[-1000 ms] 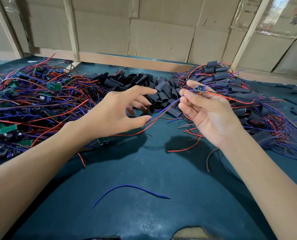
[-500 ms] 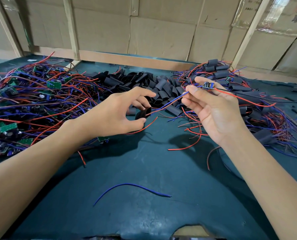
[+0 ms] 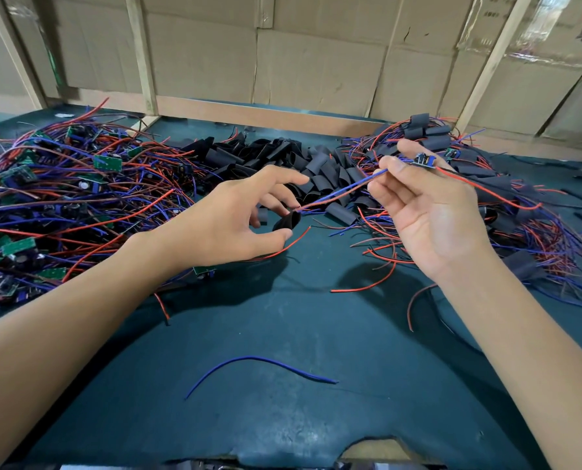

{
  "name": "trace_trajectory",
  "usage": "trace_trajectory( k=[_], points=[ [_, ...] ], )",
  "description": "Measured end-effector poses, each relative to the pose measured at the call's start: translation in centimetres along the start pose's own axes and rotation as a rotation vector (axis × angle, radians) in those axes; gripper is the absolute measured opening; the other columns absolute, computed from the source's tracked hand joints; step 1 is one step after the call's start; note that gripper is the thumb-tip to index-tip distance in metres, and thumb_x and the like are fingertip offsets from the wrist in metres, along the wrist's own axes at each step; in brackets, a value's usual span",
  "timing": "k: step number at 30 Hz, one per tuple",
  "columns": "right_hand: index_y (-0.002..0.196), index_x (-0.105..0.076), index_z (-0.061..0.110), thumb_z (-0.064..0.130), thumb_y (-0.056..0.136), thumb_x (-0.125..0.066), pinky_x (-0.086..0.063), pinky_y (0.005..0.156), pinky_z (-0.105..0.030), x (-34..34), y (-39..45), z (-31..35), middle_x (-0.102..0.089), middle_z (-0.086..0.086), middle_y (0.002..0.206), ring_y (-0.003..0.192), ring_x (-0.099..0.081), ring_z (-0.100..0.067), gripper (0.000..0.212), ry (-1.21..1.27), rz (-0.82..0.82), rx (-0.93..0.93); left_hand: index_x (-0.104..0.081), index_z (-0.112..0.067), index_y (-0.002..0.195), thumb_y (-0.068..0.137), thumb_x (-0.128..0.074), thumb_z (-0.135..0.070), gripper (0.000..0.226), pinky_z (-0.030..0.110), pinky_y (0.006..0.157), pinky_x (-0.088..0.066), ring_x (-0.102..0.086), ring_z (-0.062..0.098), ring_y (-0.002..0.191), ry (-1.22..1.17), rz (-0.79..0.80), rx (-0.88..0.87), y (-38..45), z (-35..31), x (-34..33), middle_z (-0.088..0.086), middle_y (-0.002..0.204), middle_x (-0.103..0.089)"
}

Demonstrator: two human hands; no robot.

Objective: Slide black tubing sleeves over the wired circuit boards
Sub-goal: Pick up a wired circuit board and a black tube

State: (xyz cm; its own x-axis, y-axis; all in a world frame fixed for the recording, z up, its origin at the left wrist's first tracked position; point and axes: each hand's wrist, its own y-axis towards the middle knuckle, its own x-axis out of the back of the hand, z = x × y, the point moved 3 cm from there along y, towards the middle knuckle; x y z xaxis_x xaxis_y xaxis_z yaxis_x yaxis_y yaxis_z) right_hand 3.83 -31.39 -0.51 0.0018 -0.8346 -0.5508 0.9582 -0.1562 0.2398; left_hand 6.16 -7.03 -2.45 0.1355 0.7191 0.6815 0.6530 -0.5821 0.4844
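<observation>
- The left hand [image 3: 228,225] holds one short black sleeve [image 3: 287,221] between the thumb and the curled fingers, with the open end of the sleeve turned toward the right hand.
- The right hand [image 3: 428,212] is raised with the palm facing the camera, and it pinches a small circuit board [image 3: 424,160] at the fingertips.
- From this board a blue wire and a red wire [image 3: 340,193] run together down to the left, and their ends reach the mouth of the sleeve; I cannot tell if they are already inside.
- Another red wire [image 3: 493,195] goes from the board to the right, over the pile there.
- A heap of loose black sleeves [image 3: 283,157] lies on the table behind the hands, in the middle.
- On the left is a big tangle of red and blue wires with green boards [image 3: 62,198], without sleeves.
- On the right is a pile of boards already covered with sleeves [image 3: 527,212], mixed with wires.
- A single blue wire [image 3: 259,368] lies alone on the dark green table mat [image 3: 299,334] near the front edge.
- Cardboard sheets [image 3: 316,62] stand behind the table.
</observation>
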Motion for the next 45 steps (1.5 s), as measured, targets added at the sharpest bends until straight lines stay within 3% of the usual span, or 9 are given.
trace_trajectory(
  k=[5,18,27,30,34,37,41,43,45],
  points=[
    [0.111,-0.064,0.005,-0.009,0.086,-0.067,-0.059,0.073,-0.031,0.1,0.0,-0.2,-0.074,-0.014,0.087,0.074,-0.071,-0.024,0.029,-0.026,-0.018,-0.018,-0.044,-0.022,0.142,0.087,-0.073,-0.008,0.064,0.037,0.073,-0.054,-0.065,0.016,0.107,-0.08,-0.001,-0.001,0.0,0.0,-0.2,-0.009,0.115,-0.065],
    [0.109,-0.065,0.005,-0.011,0.085,-0.069,-0.06,0.074,-0.034,0.7,0.4,-0.4,-0.073,-0.016,0.084,0.073,-0.071,-0.027,0.029,-0.104,-0.074,0.028,-0.044,-0.021,0.142,0.085,-0.071,-0.015,0.062,0.041,0.075,-0.054,-0.065,0.019,0.108,-0.079,-0.023,-0.051,-0.1,-0.8,0.0,-0.007,0.115,-0.066],
    [0.101,-0.068,0.003,-0.007,0.084,-0.074,-0.06,0.071,-0.037,-1.0,-0.8,-1.8,-0.071,-0.013,0.076,0.073,-0.072,-0.03,0.021,-0.325,0.092,0.163,-0.045,-0.031,0.139,0.086,-0.075,-0.023,0.061,0.013,0.082,-0.043,-0.062,0.0,0.099,0.148,-0.128,-0.086,0.2,-1.2,-0.3,-0.015,0.11,-0.068],
    [0.101,-0.075,0.006,-0.003,0.085,-0.075,-0.059,0.069,-0.034,-1.6,-1.2,-2.8,-0.066,-0.013,0.077,0.072,-0.068,-0.025,0.018,-0.445,0.146,0.119,-0.047,-0.028,0.137,0.087,-0.075,-0.02,0.058,0.009,0.085,-0.04,-0.06,-0.001,0.093,0.214,-0.181,-0.101,0.3,-1.4,-0.1,-0.013,0.105,-0.068],
    [0.114,-0.075,0.006,0.0,0.078,-0.08,-0.054,0.063,-0.03,-1.4,-1.2,-3.2,-0.049,-0.011,0.073,0.064,-0.051,-0.02,0.037,-0.424,0.133,-0.044,-0.047,-0.03,0.135,0.088,-0.072,-0.021,0.055,0.024,0.087,-0.05,-0.063,0.006,0.092,0.214,-0.238,-0.078,0.2,-1.4,0.2,-0.013,0.103,-0.068],
    [0.122,-0.07,0.004,0.007,0.074,-0.082,-0.054,0.064,-0.032,-1.3,-1.1,-2.9,-0.058,-0.001,0.073,0.065,-0.053,-0.015,0.05,-0.32,0.189,-0.207,-0.047,-0.032,0.135,0.088,-0.071,-0.022,0.053,0.032,0.089,-0.053,-0.064,0.007,0.093,0.18,-0.259,-0.039,0.1,-1.2,0.5,-0.014,0.103,-0.068],
    [0.133,-0.062,0.002,0.027,0.09,-0.06,-0.056,0.061,-0.04,-1.5,-1.2,-2.5,-0.053,-0.001,0.08,0.069,-0.053,-0.018,0.05,-0.262,0.246,-0.33,-0.048,-0.029,0.134,0.089,-0.071,-0.02,0.052,0.033,0.089,-0.054,-0.066,0.011,0.091,0.156,-0.254,-0.043,0.1,-1.4,0.5,-0.01,0.103,-0.069],
    [0.131,-0.064,0.001,0.024,0.096,-0.046,-0.053,0.058,-0.04,-1.8,-1.3,-2.7,-0.044,-0.002,0.078,0.066,-0.045,-0.018,0.045,-0.272,0.229,-0.327,-0.049,-0.026,0.134,0.089,-0.072,-0.018,0.051,0.031,0.089,-0.053,-0.066,0.011,0.09,0.162,-0.245,-0.067,0.1,-1.6,0.3,-0.008,0.104,-0.069],
    [0.128,-0.066,0.001,0.012,0.096,-0.047,-0.051,0.056,-0.037,-2.0,-1.4,-2.8,-0.041,-0.001,0.074,0.063,-0.038,-0.016,0.039,-0.286,0.22,-0.27,-0.051,-0.024,0.134,0.09,-0.073,-0.018,0.05,0.028,0.089,-0.052,-0.065,0.009,0.089,0.198,-0.241,-0.102,0.0,-2.0,0.1,-0.008,0.105,-0.069]
  ],
)
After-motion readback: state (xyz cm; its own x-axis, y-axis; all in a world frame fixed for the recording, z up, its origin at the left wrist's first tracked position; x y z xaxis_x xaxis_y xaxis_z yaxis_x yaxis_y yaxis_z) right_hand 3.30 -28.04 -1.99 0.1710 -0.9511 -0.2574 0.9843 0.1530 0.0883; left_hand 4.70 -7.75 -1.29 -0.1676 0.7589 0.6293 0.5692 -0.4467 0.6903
